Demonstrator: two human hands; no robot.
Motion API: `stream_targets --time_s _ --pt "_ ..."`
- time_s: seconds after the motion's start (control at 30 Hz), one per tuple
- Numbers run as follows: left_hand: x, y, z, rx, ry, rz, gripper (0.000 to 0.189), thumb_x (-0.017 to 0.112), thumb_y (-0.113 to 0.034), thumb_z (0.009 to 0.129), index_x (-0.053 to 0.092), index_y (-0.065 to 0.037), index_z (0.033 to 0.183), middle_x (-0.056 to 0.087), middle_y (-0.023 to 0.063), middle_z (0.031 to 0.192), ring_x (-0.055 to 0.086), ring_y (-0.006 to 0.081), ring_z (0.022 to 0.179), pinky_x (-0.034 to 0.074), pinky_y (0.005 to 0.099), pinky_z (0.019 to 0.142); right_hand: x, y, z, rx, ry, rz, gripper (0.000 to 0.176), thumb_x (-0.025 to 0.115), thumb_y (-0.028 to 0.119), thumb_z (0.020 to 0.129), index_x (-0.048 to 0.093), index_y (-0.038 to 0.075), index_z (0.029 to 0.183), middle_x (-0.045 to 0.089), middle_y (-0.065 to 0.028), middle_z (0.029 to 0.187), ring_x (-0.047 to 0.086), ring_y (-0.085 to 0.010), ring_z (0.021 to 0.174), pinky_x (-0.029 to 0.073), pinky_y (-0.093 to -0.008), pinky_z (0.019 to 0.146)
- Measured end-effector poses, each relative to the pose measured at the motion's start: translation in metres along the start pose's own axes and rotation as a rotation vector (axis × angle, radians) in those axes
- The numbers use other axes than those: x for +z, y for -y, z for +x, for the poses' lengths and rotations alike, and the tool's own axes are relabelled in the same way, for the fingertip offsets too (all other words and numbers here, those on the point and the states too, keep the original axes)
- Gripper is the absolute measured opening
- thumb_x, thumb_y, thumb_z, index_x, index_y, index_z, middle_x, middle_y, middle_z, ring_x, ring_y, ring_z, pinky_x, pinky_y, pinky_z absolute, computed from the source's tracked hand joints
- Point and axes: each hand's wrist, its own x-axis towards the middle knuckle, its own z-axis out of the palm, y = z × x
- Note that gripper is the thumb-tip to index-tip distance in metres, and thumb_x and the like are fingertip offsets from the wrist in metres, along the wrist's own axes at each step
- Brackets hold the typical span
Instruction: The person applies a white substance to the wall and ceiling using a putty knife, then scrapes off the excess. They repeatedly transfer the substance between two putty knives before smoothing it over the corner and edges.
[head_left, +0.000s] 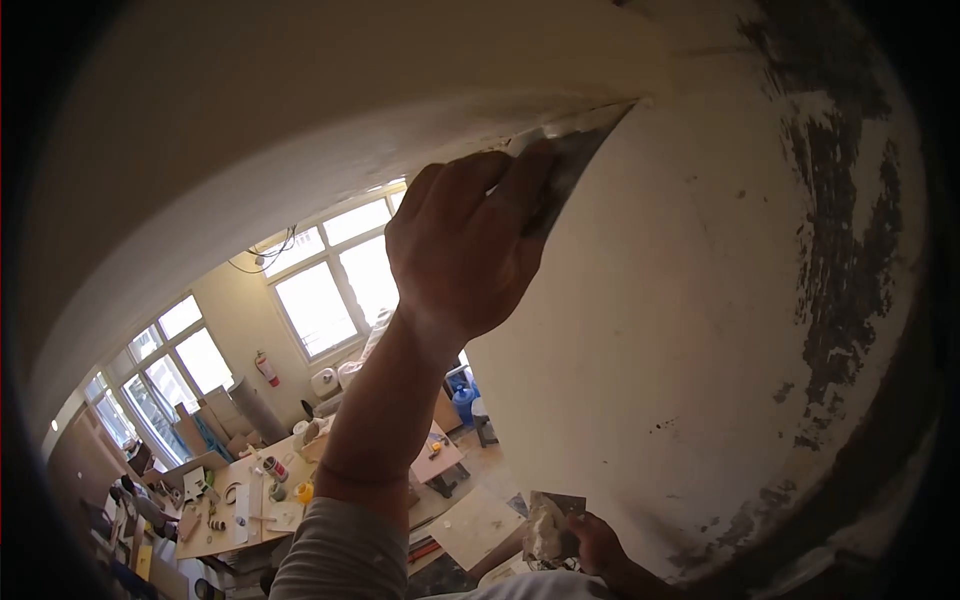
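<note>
- Where wall (700,300) meets ceiling (300,100), you seem to be mid-stroke, skimming right up high.
- Your left hand (465,250) presses the scraper (578,150) there, fingers closed on its blade.
- Your right hand (597,540), low down, clasps a loaded spare blade (548,522); the next stroke probably needs even pressure.

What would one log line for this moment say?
left hand: grip on putty knife, blade at ceiling corner | right hand: holds plaster-laden scraper low | wall: dark patches at right
</note>
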Motion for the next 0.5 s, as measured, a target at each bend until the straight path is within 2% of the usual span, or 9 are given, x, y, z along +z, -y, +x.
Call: stream_targets --time_s 0.1,0.17,0.23,0.27,0.3,0.4,0.43,0.47,0.5 --pt "-0.018 -0.002 0.002 0.046 -0.095 0.084 0.017 0.072 -0.002 0.077 0.072 -0.002 0.094 0.072 0.0085 0.085 0.067 0.021 0.076 0.054 0.0305 0.069 0.0 0.007 -0.005 -0.079 -0.032 -0.195 0.042 0.039 0.035 0.101 0.059 -0.002 0.105 0.065 -0.0142 0.091 0.062 -0.0243 0.087 0.047 -0.0368 0.08" --pt "-0.035 0.004 -0.002 0.064 -0.117 0.158 0.017 0.072 -0.002 0.076 0.071 0.001 0.093 0.07 0.0104 0.088 0.066 0.0224 0.074 0.053 0.032 0.066 -0.002 0.012 -0.004 0.086 -0.009 -0.211 0.041 0.041 0.035 0.1 0.059 -0.002 0.103 0.065 -0.0131 0.091 0.061 -0.0226 0.085 0.047 -0.0365 0.077" --pt "-0.051 0.003 -0.009 -0.034 -0.179 0.133 0.021 0.071 -0.001 0.074 0.07 0.002 0.095 0.069 0.0105 0.089 0.065 0.0236 0.074 0.053 0.0333 0.064 0.001 -0.003 -0.001 0.125 -0.029 0.011 0.043 0.042 0.037 0.1 0.059 -0.002 0.104 0.065 -0.0135 0.091 0.061 -0.0229 0.085 0.046 -0.0361 0.078" --pt "-0.053 0.002 -0.017 -0.183 -0.251 0.027 0.02 0.07 -0.001 0.075 0.07 0.001 0.095 0.069 0.0104 0.088 0.064 0.0238 0.074 0.052 0.0333 0.064 0.003 -0.009 0.0 0.145 -0.039 0.124 0.043 0.043 0.038 0.099 0.06 -0.002 0.105 0.065 -0.0137 0.091 0.06 -0.023 0.085 0.046 -0.0359 0.078" --pt "-0.054 0.0 -0.023 -0.2 -0.285 0.063 0.03 0.072 0.0 0.071 0.071 -0.003 0.101 0.068 0.0094 0.085 0.064 0.0223 0.075 0.052 0.0322 0.066 0.003 -0.004 -0.002 0.153 -0.041 0.136 0.044 0.044 0.038 0.099 0.06 -0.002 0.106 0.065 -0.0141 0.091 0.06 -0.0232 0.084 0.046 -0.0359 0.079" --pt "-0.052 -0.004 -0.026 -0.072 -0.054 0.05 0.038 0.075 0.0 0.066 0.072 -0.006 0.103 0.067 0.0087 0.084 0.062 0.02 0.074 0.051 0.0314 0.065 0.003 0.018 -0.009 0.159 -0.045 0.153 0.044 0.046 0.038 0.098 0.059 -0.003 0.109 0.065 -0.0152 0.093 0.061 -0.024 0.084 0.046 -0.036 0.079" --pt "-0.04 -0.005 -0.024 -0.051 -0.058 -0.006 0.041 0.074 0.001 0.062 0.073 -0.006 0.103 0.066 0.0076 0.084 0.061 0.0189 0.071 0.049 0.031 0.063 0.001 0.022 -0.01 0.154 -0.044 0.134 0.044 0.046 0.038 0.098 0.059 -0.003 0.11 0.066 -0.0155 0.094 0.061 -0.0243 0.085 0.046 -0.036 0.079" --pt "-0.034 -0.01 -0.019 -0.084 0.012 -0.077 0.02 0.071 0.003 0.075 0.072 -0.001 0.095 0.068 0.0126 0.084 0.062 0.0222 0.071 0.049 0.0309 0.064 0.001 0.024 -0.013 0.151 -0.04 0.114 0.044 0.046 0.037 0.098 0.059 -0.003 0.111 0.066 -0.0158 0.096 0.062 -0.0245 0.085 0.046 -0.0361 0.08" --pt "-0.025 -0.009 -0.014 -0.066 0.021 -0.094 0.021 0.071 0.003 0.075 0.073 -0.002 0.095 0.068 0.0113 0.083 0.061 0.0217 0.07 0.049 0.031 0.063 0.0 0.021 -0.012 0.132 -0.043 0.063 0.044 0.046 0.037 0.098 0.058 -0.003 0.111 0.066 -0.0159 0.096 0.062 -0.0246 0.085 0.047 -0.0363 0.08"
